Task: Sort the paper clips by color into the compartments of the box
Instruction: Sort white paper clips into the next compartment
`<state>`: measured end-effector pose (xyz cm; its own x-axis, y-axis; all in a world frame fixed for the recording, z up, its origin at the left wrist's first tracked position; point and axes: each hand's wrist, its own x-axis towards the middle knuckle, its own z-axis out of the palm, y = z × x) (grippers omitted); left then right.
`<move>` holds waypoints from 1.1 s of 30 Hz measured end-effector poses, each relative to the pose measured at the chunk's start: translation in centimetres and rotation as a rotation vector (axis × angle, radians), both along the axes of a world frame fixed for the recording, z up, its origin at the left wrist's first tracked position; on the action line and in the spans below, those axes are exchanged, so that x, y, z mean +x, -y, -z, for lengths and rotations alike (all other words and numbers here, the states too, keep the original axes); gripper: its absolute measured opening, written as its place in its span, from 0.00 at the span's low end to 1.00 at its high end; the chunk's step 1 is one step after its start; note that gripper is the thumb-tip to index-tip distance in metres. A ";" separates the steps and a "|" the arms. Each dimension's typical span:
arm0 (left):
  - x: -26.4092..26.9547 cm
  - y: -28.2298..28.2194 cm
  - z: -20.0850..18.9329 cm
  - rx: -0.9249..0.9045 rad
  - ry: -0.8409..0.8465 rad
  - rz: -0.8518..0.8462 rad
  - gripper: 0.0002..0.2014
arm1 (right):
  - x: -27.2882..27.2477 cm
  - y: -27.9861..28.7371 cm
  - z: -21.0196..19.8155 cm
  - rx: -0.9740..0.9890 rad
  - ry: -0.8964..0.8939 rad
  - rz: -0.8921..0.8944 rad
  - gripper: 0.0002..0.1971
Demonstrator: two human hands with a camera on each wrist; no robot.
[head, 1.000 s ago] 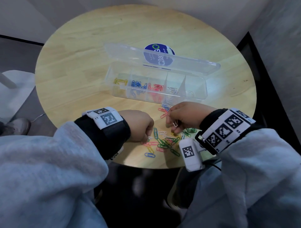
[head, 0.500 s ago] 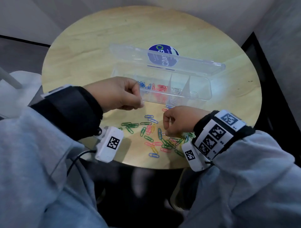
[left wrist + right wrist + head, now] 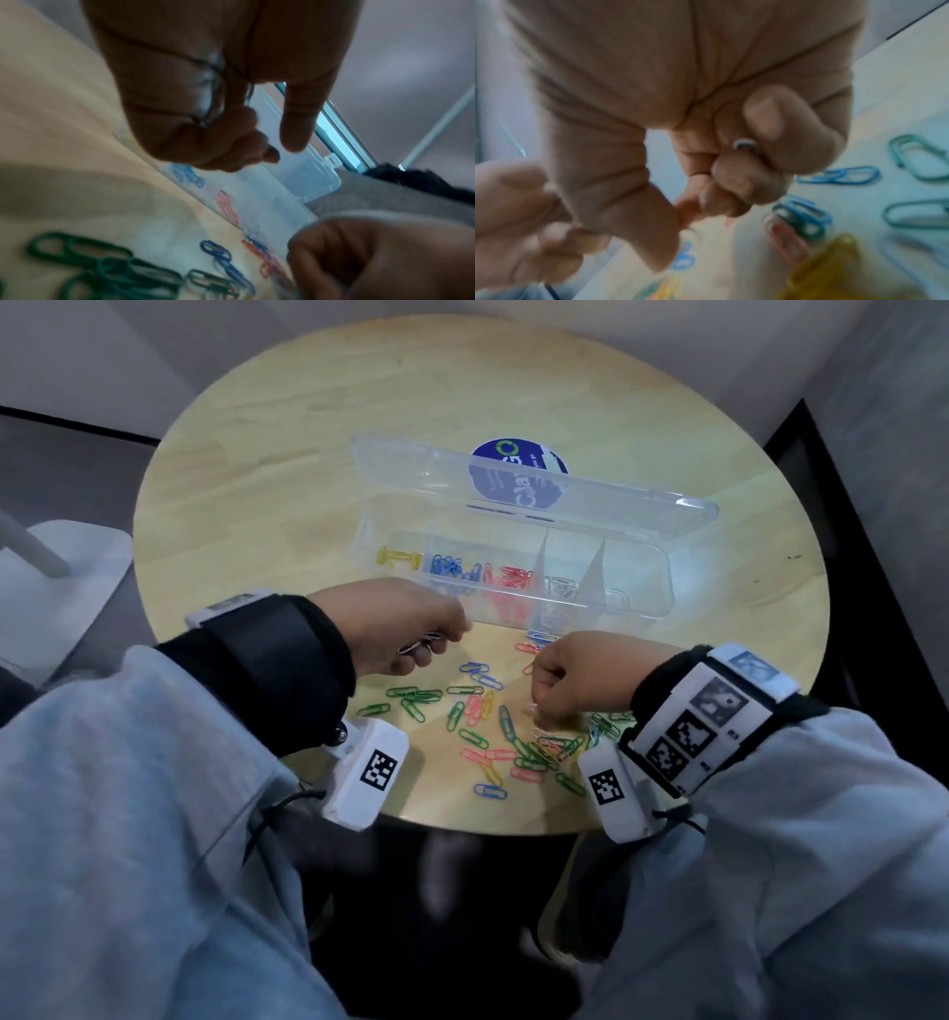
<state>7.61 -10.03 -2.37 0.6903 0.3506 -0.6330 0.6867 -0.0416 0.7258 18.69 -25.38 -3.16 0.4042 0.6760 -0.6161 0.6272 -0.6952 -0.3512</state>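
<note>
The clear compartment box (image 3: 662, 588) lies open mid-table. From the left, its compartments hold yellow clips (image 3: 398, 555), blue clips (image 3: 452, 567), red clips (image 3: 508, 577) and white clips (image 3: 562, 585). My left hand (image 3: 436, 642) hovers just in front of the box, fingers curled round white paper clips (image 3: 418, 645); the same clips (image 3: 213, 91) show in the palm in the left wrist view. My right hand (image 3: 539, 706) sits over the loose pile (image 3: 488, 726) and pinches a white clip (image 3: 745, 144).
The round wooden table (image 3: 308, 454) ends just under my wrists. The box lid (image 3: 590, 500) stands open behind the box, carrying a blue sticker (image 3: 518, 474). Green clips (image 3: 411, 695) lie to the left of the pile. A pale chair (image 3: 61, 572) stands at the left.
My left hand lifted off the pile with white clips, went up to the box front, and has now drifted slightly right and nearer. My right hand stays over the pile.
</note>
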 end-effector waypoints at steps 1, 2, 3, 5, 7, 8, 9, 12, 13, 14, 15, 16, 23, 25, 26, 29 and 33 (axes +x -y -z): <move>0.1 0.2 0.1 0.130 -0.031 0.096 0.11 | 0.4 0.3 -0.1 0.029 -0.028 0.045 0.10; 0.1 0.4 0.1 0.235 -0.056 0.195 0.11 | 0.7 0.5 -0.2 0.054 -0.060 0.084 0.11; 0.1 0.6 0.1 0.301 -0.070 0.268 0.11 | 1.1 0.8 -0.3 0.075 -0.091 0.115 0.11; 0.0 1.0 -0.1 0.352 -0.087 0.319 0.10 | 1.5 1.2 -0.4 0.117 -0.167 0.170 0.10; 0.1 1.1 0.0 0.404 -0.102 0.333 0.09 | 1.6 1.6 -0.3 0.158 -0.252 0.229 0.10; 0.0 1.1 0.1 0.446 -0.112 0.348 0.08 | 1.6 1.7 -0.2 0.163 -0.287 0.249 0.11; 0.0 1.2 0.2 0.499 -0.131 0.372 0.06 | 1.6 1.8 -0.2 0.156 -0.317 0.263 0.11; -0.3 1.4 0.5 0.661 -0.213 0.444 0.06 | 1.5 1.7 -0.1 0.161 -0.362 0.313 0.14; -0.3 1.6 0.5 0.692 -0.229 0.457 0.06 | 1.5 1.5 -0.2 0.181 -0.353 0.341 0.14; -0.3 1.8 0.6 0.721 -0.241 0.473 0.05 | 1.4 1.3 -0.4 0.202 -0.342 0.375 0.14; -0.3 2.1 0.7 0.751 -0.247 0.491 0.05 | 1.4 1.1 -0.5 0.214 -0.342 0.415 0.14; -0.2 2.4 0.8 0.782 -0.249 0.510 0.07 | 1.3 0.9 -0.7 0.216 -0.345 0.448 0.13; 0.4 3.5 2.0 0.889 -0.260 0.569 0.10 | 0.9 0.8 0.2 0.175 0.161 0.158 0.07; 0.4 3.4 2.1 0.883 -0.251 0.571 0.07 | 0.8 0.6 0.4 0.137 0.192 0.126 0.09; 0.4 3.4 2.2 0.875 -0.246 0.577 0.07 | 0.7 0.6 0.4 0.102 0.199 0.106 0.14; 0.3 3.4 2.2 0.843 -0.254 0.599 0.09 | 0.5 0.3 0.4 0.027 0.229 0.057 0.25; 0.1 3.3 1.9 0.801 -0.282 0.607 0.09 | 0.5 0.0 0.7 0.033 0.222 0.087 0.21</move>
<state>7.71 -13.35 -4.27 0.7545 0.3822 -0.5335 0.5292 -0.8352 0.1500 19.16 -25.39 -3.87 0.5852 0.6505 -0.4841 0.6294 -0.7408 -0.2345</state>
